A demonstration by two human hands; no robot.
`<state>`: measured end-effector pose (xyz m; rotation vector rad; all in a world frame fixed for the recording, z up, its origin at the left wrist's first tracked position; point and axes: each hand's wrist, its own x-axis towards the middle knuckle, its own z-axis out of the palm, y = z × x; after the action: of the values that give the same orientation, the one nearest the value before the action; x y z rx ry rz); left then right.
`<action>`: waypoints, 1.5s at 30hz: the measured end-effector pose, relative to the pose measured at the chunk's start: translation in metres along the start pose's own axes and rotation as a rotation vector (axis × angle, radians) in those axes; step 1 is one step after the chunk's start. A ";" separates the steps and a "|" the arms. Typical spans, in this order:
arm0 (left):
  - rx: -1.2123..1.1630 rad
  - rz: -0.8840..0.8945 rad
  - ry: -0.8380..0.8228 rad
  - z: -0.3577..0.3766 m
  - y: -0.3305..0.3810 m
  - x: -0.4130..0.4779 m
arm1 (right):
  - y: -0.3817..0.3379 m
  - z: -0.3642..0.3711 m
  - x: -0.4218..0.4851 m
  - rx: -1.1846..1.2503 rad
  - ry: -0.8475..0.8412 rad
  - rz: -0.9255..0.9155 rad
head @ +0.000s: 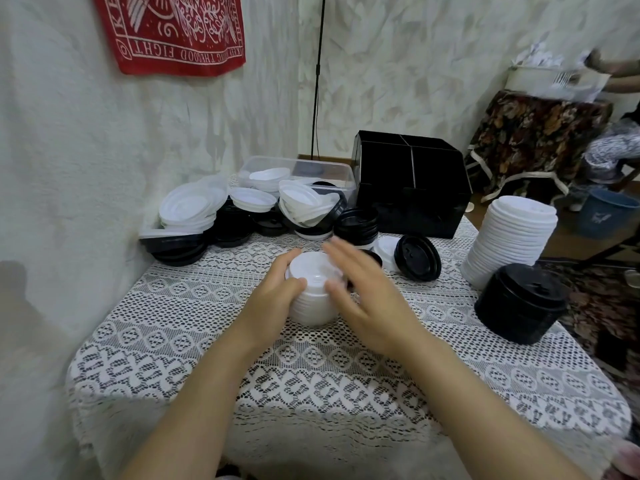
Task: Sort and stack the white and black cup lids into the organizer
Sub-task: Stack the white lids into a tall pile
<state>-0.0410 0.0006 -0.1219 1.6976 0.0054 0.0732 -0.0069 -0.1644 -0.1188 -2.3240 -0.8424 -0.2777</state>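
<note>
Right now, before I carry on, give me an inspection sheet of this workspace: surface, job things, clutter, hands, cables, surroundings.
Surface: lace tablecloth, lying flat.
Job's things: small white lid stack at centre; tall white stack and black stack at right; mixed lid pile back left; black organizer behind, contents not visible.
Clutter: clear plastic tub behind the pile, lids inside.
Hands: left hand grips the small white lid stack; right hand open, blurred, beside it.
Cables: thin black cord or pole against the wall, cannot tell which.
Surroundings: red cloth on wall; blue bucket on floor.
</note>
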 end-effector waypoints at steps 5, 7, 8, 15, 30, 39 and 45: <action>0.024 -0.019 -0.002 -0.001 -0.001 0.001 | 0.029 -0.021 0.001 0.167 0.206 0.278; 0.028 -0.022 0.003 -0.001 -0.002 0.001 | 0.037 -0.023 -0.001 0.170 0.083 0.311; 0.030 -0.021 0.004 -0.001 -0.002 0.001 | 0.040 -0.024 -0.001 0.154 0.056 0.308; 0.038 -0.015 -0.001 -0.001 -0.002 0.002 | 0.075 -0.023 0.021 -0.099 0.041 0.376; 0.044 -0.020 -0.002 -0.002 -0.003 0.002 | 0.098 -0.014 0.048 -0.285 0.093 0.539; 0.052 -0.012 -0.016 -0.002 -0.002 0.002 | 0.069 -0.038 0.030 0.090 0.386 0.292; 0.008 -0.004 -0.038 -0.003 0.001 -0.001 | 0.024 -0.038 0.023 0.296 0.168 0.039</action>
<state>-0.0418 0.0031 -0.1203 1.7065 -0.0192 0.0377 0.0267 -0.1909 -0.0925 -2.0091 -0.7035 -0.3049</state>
